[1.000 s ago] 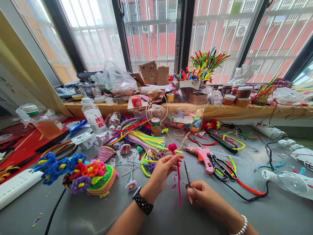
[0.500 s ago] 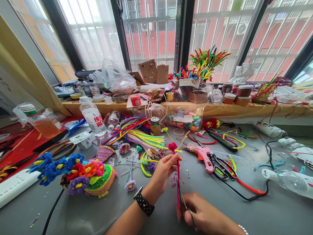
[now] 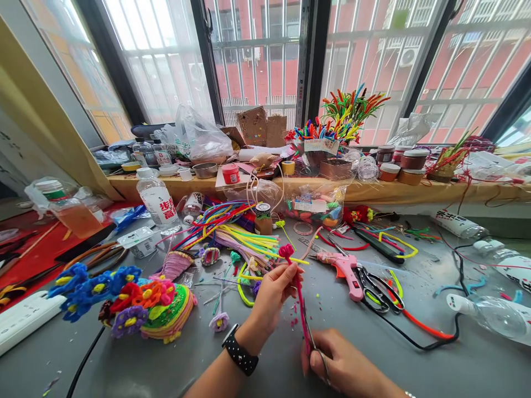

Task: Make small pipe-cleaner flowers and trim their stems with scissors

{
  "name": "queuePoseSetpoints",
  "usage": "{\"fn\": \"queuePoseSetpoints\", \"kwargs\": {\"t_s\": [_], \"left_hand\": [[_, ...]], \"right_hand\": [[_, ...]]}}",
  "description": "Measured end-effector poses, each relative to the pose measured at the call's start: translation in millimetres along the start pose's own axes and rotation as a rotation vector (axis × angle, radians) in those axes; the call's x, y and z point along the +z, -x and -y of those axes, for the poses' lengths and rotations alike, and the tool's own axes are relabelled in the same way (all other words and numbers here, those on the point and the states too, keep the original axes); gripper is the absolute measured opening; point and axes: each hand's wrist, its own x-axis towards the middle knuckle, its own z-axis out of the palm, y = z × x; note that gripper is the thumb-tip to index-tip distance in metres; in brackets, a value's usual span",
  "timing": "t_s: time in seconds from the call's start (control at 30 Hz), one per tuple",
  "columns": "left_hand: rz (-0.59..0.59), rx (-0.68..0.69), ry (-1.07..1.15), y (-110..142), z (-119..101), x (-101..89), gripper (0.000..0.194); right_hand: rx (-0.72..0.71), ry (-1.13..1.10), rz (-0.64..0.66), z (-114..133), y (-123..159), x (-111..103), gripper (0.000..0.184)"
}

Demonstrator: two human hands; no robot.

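A magenta pipe cleaner (image 3: 299, 296) with a curled flower-like top is pinched between the thumb and fingers of my left hand (image 3: 276, 293), just under its head. Its stem hangs down toward my right hand (image 3: 338, 359), which is closed around a pair of scissors (image 3: 314, 341). The scissor blades point up and lie along the stem. Whether they are cutting into it I cannot tell. Small magenta scraps (image 3: 293, 321) are scattered on the grey table (image 3: 265, 381) behind the stem.
Left of my hands is a bunch of pipe-cleaner flowers (image 3: 133, 301). Behind lies a bundle of colourful pipe cleaners (image 3: 244, 232). To the right are a pink glue gun (image 3: 346, 271), black-handled scissors (image 3: 379, 290) and a clear bottle (image 3: 493, 315). Jars and bags line the windowsill (image 3: 265, 188).
The flower-like head has shifted slightly left, and the stem now slants more. The scissors have moved a little along with my right hand. Both hands keep their grips.
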Motion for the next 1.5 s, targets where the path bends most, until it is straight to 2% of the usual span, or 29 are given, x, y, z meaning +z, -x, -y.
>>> {"fn": "queuePoseSetpoints", "kwargs": {"t_s": [0.27, 0.47, 0.87, 1.27, 1.5], "left_hand": [[-0.054, 0.058, -0.107, 2.0, -0.7, 1.5, 0.025], [-0.049, 0.092, -0.154, 0.5, 2.3, 1.0, 0.024], [-0.097, 0.089, -0.119, 2.2, -1.3, 2.8, 0.021], [-0.062, 0.097, -0.154, 1.1, 4.5, 1.1, 0.020], [-0.091, 0.093, -0.136, 0.1, 2.4, -0.4, 0.019]], "right_hand": [[-0.009, 0.061, 0.011, 1.7, 1.5, -1.5, 0.076], [-0.014, 0.059, 0.008, 2.6, 0.1, -0.6, 0.076], [-0.028, 0.069, -0.040, -4.1, -1.1, 2.6, 0.074], [-0.007, 0.051, -0.062, -0.5, 0.3, 2.9, 0.072], [-0.006, 0.027, -0.133, -2.4, -1.8, 2.9, 0.072]]}}
